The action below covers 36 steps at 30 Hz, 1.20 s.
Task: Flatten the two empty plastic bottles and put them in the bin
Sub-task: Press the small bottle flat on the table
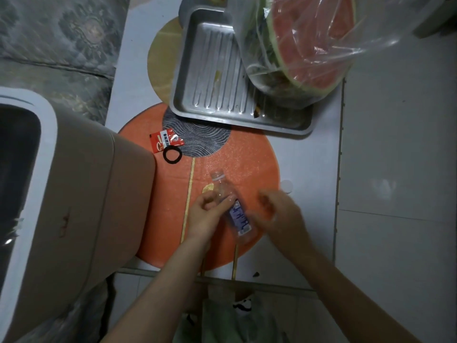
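A clear plastic bottle [232, 206] with a blue and white label lies over the orange round mat [247, 157], its open neck pointing away from me. My left hand [205, 214] grips its upper body from the left. My right hand [279, 214] hovers just right of the bottle with fingers loosely curled and blurred; whether it touches the bottle is unclear. A white cap [286, 186] lies on the table right of the mat. The beige bin [74, 199] with a white rim stands at the left, its mouth open. I see only one bottle.
A metal tray [210, 95] sits at the back of the white table, holding a clear bag of watermelon rind [309, 45]. A red sachet [165, 142] and a black hair tie [172, 155] lie on the mat near the bin. A yellow mat [160, 60] lies under the tray.
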Each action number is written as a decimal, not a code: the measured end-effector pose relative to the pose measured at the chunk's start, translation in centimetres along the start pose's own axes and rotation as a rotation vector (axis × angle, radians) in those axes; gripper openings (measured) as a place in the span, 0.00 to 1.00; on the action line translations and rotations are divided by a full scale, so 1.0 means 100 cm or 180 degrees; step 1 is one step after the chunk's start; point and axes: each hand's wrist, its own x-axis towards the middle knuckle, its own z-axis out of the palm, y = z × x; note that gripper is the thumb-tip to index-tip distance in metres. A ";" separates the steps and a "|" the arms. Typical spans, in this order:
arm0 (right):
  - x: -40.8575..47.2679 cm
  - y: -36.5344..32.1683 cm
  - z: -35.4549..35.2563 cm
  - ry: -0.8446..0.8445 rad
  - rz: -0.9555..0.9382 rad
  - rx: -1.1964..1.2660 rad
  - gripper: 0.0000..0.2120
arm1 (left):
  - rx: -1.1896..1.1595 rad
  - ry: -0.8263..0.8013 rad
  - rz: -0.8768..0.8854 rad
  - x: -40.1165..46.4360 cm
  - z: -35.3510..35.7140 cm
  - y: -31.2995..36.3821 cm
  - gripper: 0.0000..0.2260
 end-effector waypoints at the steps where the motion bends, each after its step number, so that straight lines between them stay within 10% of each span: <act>1: -0.009 -0.009 0.009 -0.0252 -0.0043 -0.0101 0.26 | -0.0042 0.0032 -0.0052 -0.001 0.001 0.001 0.19; 5: -0.022 -0.019 0.035 -0.0305 0.0062 -0.0671 0.38 | -0.0062 0.0149 -0.0162 -0.004 0.000 0.000 0.17; 12: -0.011 -0.011 0.042 -0.0114 0.0048 -0.1131 0.23 | 0.0386 0.0252 -0.0198 -0.005 -0.007 -0.010 0.26; 16: -0.001 -0.005 0.032 -0.0362 -0.0022 -0.1407 0.23 | 0.2064 0.1254 0.1722 -0.018 -0.014 -0.011 0.24; 19: 0.003 -0.007 0.027 -0.0485 -0.0139 -0.1530 0.23 | 0.3186 0.0858 0.2979 -0.009 -0.005 -0.003 0.18; 25: 0.005 -0.015 0.013 -0.0668 0.0251 -0.1049 0.27 | 0.4666 0.0269 0.2601 0.029 0.015 0.002 0.24; 36: 0.026 -0.005 0.065 0.0400 0.0697 -0.1550 0.23 | 0.4770 0.0495 0.2527 0.033 0.017 -0.004 0.26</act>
